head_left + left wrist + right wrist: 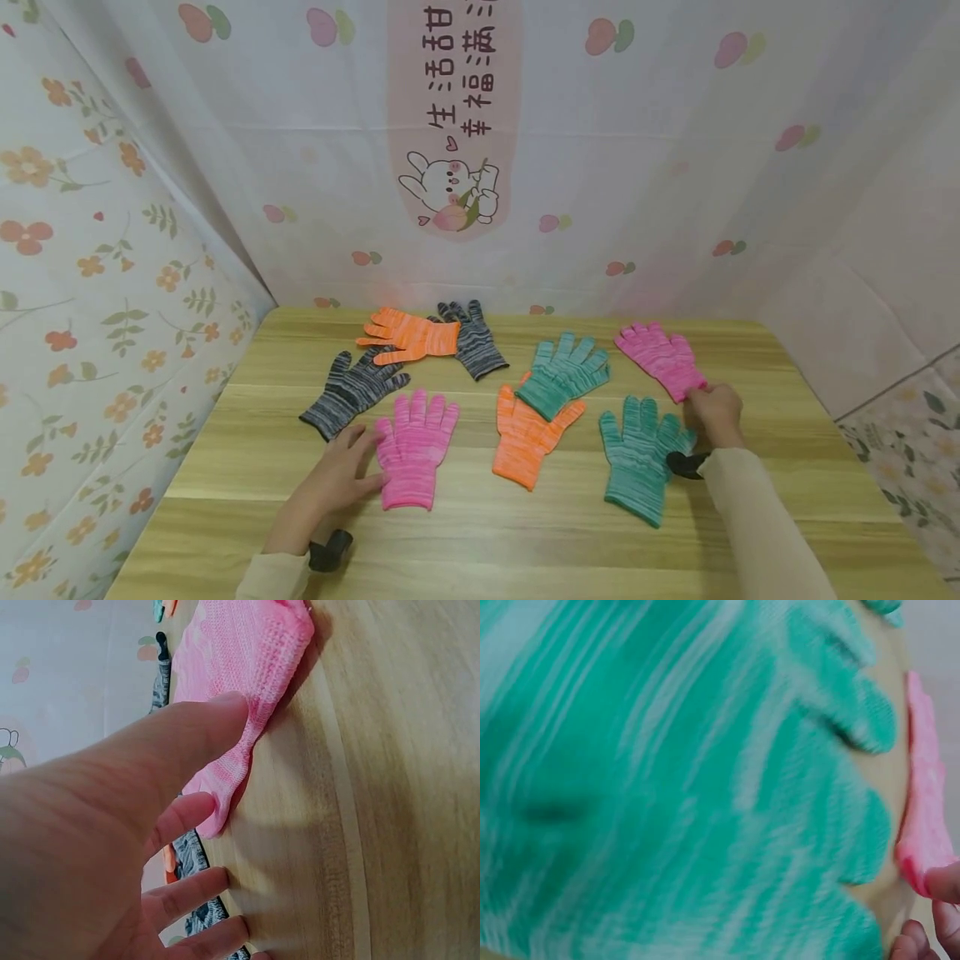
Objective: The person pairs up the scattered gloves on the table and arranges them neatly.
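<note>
At the left, a pink glove (411, 454) lies flat, fingers pointing to the back. My left hand (341, 473) is beside it, thumb at its left edge and fingers spread. In the left wrist view the thumb (225, 720) and index finger overlap the pink glove (240, 660). At the right back, my right hand (718, 414) pinches the cuff of a second pink glove (660, 358). The right wrist view shows the thumb (943, 883) on that cuff. A green glove (637, 458) lies under the right wrist, filling most of that view.
A green glove (566, 371) overlaps an orange glove (521, 450) in the middle. Behind, another orange glove (412, 335) lies across two dark grey gloves, one at left (352, 392) and one at right (480, 343). Patterned curtains (337, 167) border the wooden table (480, 550).
</note>
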A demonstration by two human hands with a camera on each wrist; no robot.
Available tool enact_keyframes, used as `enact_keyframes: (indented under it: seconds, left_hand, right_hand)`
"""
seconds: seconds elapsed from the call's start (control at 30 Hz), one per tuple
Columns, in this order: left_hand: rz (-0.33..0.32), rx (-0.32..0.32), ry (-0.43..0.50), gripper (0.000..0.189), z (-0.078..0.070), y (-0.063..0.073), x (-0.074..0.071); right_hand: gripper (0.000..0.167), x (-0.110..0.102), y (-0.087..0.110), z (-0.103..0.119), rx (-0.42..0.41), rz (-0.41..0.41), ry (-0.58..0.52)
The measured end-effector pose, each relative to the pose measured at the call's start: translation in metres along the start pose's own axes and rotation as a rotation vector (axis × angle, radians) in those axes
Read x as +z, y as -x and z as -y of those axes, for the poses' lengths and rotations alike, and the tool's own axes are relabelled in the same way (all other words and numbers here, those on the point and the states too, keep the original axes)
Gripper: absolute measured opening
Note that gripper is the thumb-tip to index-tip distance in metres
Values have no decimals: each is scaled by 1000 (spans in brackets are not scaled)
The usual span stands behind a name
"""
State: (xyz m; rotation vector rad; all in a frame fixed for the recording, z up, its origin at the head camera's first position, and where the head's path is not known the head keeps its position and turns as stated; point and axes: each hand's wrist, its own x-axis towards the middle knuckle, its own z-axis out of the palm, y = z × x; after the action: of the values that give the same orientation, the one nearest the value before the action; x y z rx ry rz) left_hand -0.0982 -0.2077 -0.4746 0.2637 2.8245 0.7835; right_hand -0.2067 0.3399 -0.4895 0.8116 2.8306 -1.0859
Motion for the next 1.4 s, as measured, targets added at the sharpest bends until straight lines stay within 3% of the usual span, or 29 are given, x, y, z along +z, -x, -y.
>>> enact_keyframes:
  seconds: [0.13,0.23,0.33,0.5,0.6,0.77,1.1,1.3,1.4]
  left_hand:
    - [1,9,-5,61,-1,1,-2]
    - [5,11,-6,62,0,0,-2]
    - [3,13,-11,61,1,-1,-2]
    - [4,10,-17,61,2,-2,-1]
    - [6,11,-13,62,3,-3,-2]
    - [9,21,-9,62,2,-3,-3]
    - [26,6,-10,64,-1,-5,-5]
    - [47,1,-10,63,-2,-5,-7]
    - [54,3,-10,62,-1,-6,-8]
  right_hand:
    - [22,-2,0,7,30,-37,-112]
    - [30,-5,1,17,6,-78,-161]
    - [41,-9,2,29,-55,-118,-219]
    - [39,-15,6,56,-167,-128,-354]
    - [40,-17,14,76,-231,-129,-379]
    - [38,-18,37,114,-370,-136,-296]
    - [35,6,89,184,-681,-17,-220]
    - [27,33,122,216,-800,98,-172]
    - [25,49,136,230,-802,161,-133]
